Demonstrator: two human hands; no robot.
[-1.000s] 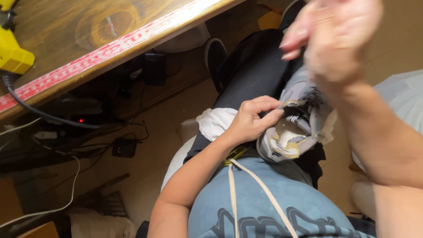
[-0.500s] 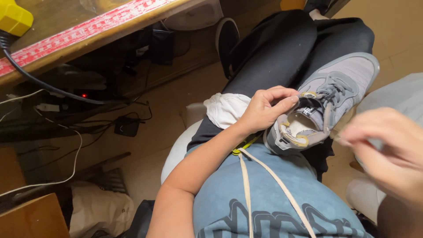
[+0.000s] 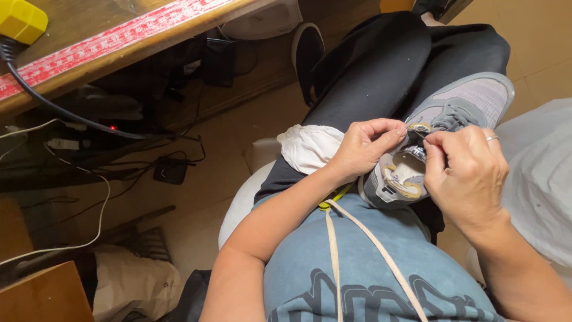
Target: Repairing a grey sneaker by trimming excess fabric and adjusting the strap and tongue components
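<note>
A grey sneaker (image 3: 471, 101) with yellow trim lies on my lap over black trousers, toe pointing away. My left hand (image 3: 366, 149) grips the shoe's collar near the top eyelets, thumb and fingers pinched. My right hand (image 3: 465, 173), with a ring on one finger, is closed over the tongue and laces, fingertips pinched at the same eyelets. What it pinches is hidden under the fingers. A cream strap (image 3: 357, 238) hangs down my blue shirt. White cloth (image 3: 310, 149) lies bunched by my left wrist.
A wooden table edge with a red measuring strip (image 3: 107, 45) runs across the upper left, with a yellow tool (image 3: 21, 21) and a black cable on it. Cables and a power strip lie underneath. White fabric (image 3: 542, 179) is at the right.
My right hand came down from high in front of the camera and closed onto the shoe's laces. The left hand stayed on the shoe. The view tilted down.
</note>
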